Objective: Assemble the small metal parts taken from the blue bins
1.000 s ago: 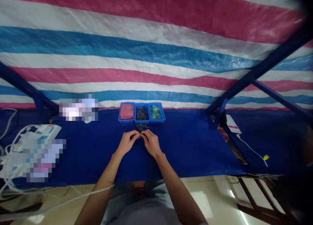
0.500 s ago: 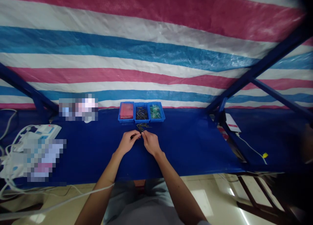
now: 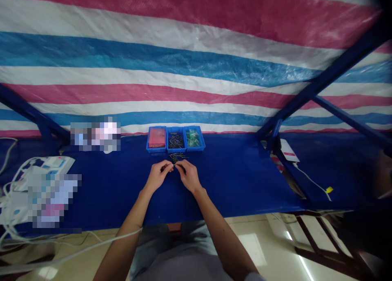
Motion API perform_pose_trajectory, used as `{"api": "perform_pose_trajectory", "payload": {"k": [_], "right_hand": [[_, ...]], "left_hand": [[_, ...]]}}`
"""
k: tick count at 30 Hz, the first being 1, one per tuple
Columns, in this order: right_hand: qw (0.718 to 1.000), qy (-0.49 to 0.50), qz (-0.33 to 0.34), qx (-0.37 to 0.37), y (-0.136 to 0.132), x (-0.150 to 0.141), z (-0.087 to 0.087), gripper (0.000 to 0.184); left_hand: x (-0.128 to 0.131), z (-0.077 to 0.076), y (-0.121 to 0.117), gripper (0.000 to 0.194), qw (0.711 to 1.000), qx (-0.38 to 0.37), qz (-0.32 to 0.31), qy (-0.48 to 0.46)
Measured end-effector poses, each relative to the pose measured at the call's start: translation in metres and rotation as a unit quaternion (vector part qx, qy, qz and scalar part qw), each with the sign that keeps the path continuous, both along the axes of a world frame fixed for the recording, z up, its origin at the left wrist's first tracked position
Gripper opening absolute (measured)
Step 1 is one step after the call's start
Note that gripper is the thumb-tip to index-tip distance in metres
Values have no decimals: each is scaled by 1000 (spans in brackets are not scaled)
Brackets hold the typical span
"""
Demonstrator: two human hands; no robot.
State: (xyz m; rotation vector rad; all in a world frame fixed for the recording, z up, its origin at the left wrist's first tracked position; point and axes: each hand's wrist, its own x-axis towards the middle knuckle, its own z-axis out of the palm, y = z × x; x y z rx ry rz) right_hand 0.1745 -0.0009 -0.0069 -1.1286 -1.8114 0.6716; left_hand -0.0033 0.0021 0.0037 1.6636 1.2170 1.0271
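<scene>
Fingers (image 3: 169,164) of the left hand (image 3: 157,176) and the right hand (image 3: 190,177) are closed in pinches that nearly meet at the centre of the frame, on what looks like a thin piece (image 3: 174,165); its details are too small to make out. Such a fingertip hold, one hand on each side, would suit something so slight. Just above the hands lies a loose pile of pins (image 3: 176,155) on the blue table (image 3: 239,175), probably there for easy picking. Beyond it, three boxes stand side by side at upper centre, likely to separate their contents within reach: the left box (image 3: 157,150) holds red sheets (image 3: 157,137), the middle box (image 3: 175,150) dark pins, the right box (image 3: 196,149) green packets (image 3: 193,138).
</scene>
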Motion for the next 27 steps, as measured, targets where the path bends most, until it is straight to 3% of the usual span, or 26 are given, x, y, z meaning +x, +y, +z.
{"api": "perform_pose_trajectory", "payload": {"k": [14,18,27], "right_hand": [[999,-27,0,-30,0,0,5,30],[999,1,-9,-52,0,1,3,22],[997,41,-6,-57,2,1,3,23]], "left_hand": [[0,2,-1,29,1000,3,5,14],[0,1,-1,32,1000,6,11,18],[2,3,-1,31,1000,5,10,14]]}}
